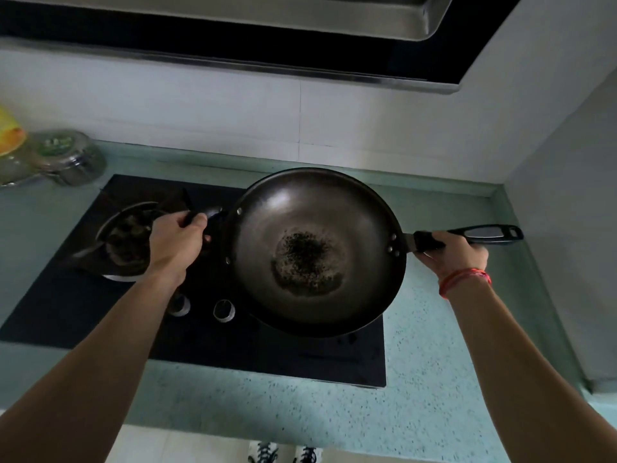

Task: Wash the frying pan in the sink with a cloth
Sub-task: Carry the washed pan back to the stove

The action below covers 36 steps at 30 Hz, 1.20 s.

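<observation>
speckled green counter runs nearest me, its front edge just past my shoes, and the black hob is set into it. from there i read outward along my two arms to the pan, which i judge is held in the air over the right side of the hob rather than resting on it, though i cannot be certain it is clear of the glass.

my right hand is wrapped round the long handle, close to where it meets the bowl, with the far end sticking out past my fingers to the right. my left hand is curled round the small helper handle on the opposite rim. both hands are closed on the pan, so it hangs between them.

what matters next is that line: the pan's long axis runs left to right across me, handle end on my right, slightly raised. burnt black residue sits in the middle of the bowl, which is open side up and roughly level.

beyond my left hand is the left burner, and farther off a lidded jar near the wall. no sink or cloth is in view, so i judge the washing has not begun and the pan must first be carried off, kept level.
</observation>
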### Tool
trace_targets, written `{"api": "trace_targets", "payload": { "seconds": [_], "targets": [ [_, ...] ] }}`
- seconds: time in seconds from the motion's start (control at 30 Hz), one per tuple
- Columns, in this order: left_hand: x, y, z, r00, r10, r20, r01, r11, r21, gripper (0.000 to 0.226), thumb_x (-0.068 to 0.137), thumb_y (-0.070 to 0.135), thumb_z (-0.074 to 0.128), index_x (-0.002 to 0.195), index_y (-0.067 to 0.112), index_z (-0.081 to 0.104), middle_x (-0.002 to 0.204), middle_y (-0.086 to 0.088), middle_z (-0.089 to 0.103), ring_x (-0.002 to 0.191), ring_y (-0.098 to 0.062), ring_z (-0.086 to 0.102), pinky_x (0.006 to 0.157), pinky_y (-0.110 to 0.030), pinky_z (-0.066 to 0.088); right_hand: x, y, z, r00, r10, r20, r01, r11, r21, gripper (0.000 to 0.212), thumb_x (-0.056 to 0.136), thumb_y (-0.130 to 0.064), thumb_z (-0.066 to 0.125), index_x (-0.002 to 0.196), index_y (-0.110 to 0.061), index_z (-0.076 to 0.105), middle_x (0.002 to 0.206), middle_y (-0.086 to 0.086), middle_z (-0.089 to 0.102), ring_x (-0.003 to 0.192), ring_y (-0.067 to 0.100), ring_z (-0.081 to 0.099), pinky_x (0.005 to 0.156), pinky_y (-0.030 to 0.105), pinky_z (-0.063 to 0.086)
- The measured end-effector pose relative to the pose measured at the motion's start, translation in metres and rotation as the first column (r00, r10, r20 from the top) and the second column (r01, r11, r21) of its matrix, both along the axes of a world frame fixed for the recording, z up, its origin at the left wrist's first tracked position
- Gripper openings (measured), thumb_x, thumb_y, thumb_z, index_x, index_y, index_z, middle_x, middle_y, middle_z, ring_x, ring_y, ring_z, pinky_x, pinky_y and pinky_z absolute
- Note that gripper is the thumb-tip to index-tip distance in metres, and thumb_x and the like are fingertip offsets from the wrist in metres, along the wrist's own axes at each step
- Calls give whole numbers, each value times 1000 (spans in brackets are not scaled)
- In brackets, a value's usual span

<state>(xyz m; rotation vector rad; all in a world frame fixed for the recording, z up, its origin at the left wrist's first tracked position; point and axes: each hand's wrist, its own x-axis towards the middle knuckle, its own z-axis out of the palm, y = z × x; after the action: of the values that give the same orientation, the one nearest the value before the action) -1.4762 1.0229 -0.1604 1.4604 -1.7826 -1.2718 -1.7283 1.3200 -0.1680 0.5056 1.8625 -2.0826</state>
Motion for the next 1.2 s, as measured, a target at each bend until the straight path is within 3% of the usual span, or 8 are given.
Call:
{"api": "trace_targets", "payload": {
  "seconds": [0.13, 0.3, 0.5, 0.77, 0.87, 0.97, 1.07, 1.2],
  "targets": [
    [-13, -18, -8, 1000, 2, -20, -1, 1000, 13, 23, 95, 19, 56, 77, 12, 69, 68, -5, 64, 53, -14, 54, 52, -26, 40, -7, -12, -4, 1000, -19, 1, 19, 999, 33, 9, 80, 7, 62, 76, 1, 56, 89, 25, 69, 84, 37, 72, 75, 50, 59],
    [-29, -36, -20, 999, -26, -28, 25, 1000, -11, 24, 97, 13, 52, 82, 3, 67, 75, -9, 65, 68, -18, 64, 59, -26, 47, -12, -23, -7, 997, -71, 12, 71, 997, 41, 12, 83, 8, 60, 77, -1, 54, 93, 27, 68, 85, 37, 71, 76, 50, 58],
    [-44, -53, -31, 997, -66, -45, 66, 998, 3, 23, 98, 13, 53, 82, 4, 66, 75, -8, 63, 71, -18, 63, 65, -30, 51, -11, -30, -16, 993, -109, 38, 108, 994, 20, 14, 84, 10, 59, 76, 0, 51, 81, 21, 67, 83, 37, 71, 77, 52, 58],
    [-51, -60, -32, 995, -87, -39, 86, 996, -24, 24, 99, 14, 54, 83, 2, 66, 72, -5, 59, 64, -13, 55, 64, -28, 45, -5, -32, -17, 994, -111, 13, 111, 993, -31, 13, 85, 8, 60, 79, -1, 53, 81, 19, 70, 80, 31, 73, 71, 45, 61],
    [-47, -61, -31, 997, -72, -42, 72, 997, 13, 25, 97, 19, 56, 78, 8, 67, 74, -6, 61, 73, -20, 58, 69, -34, 47, -6, -29, -21, 995, -99, 8, 99, 995, -7, 7, 84, 4, 64, 84, 1, 57, 85, 21, 71, 81, 32, 73, 73, 46, 61],
    [-39, -61, -32, 998, -44, -46, 47, 997, 63, 31, 96, 24, 59, 79, -2, 61, 73, -11, 53, 69, -26, 51, 66, -39, 47, -7, -27, -23, 995, -101, 14, 100, 993, 62, 10, 78, -2, 72, 82, 1, 64, 84, 20, 73, 76, 30, 74, 75, 44, 60],
    [-35, -58, -31, 998, -31, -61, 37, 994, 99, 28, 96, 22, 60, 74, 3, 58, 80, -11, 57, 72, -30, 57, 77, -47, 58, -2, -27, -22, 996, -87, 24, 86, 996, 28, 10, 81, -4, 72, 82, 0, 63, 86, 20, 73, 78, 29, 74, 75, 40, 60],
    [-35, -57, -29, 997, -67, -24, 68, 997, 41, 32, 98, 21, 58, 89, -9, 64, 79, -15, 61, 71, -30, 60, 77, -51, 57, -1, -29, -20, 995, -101, 24, 100, 994, 35, 10, 82, -1, 71, 79, 1, 61, 85, 20, 72, 75, 28, 74, 73, 39, 61]
  ]
}}
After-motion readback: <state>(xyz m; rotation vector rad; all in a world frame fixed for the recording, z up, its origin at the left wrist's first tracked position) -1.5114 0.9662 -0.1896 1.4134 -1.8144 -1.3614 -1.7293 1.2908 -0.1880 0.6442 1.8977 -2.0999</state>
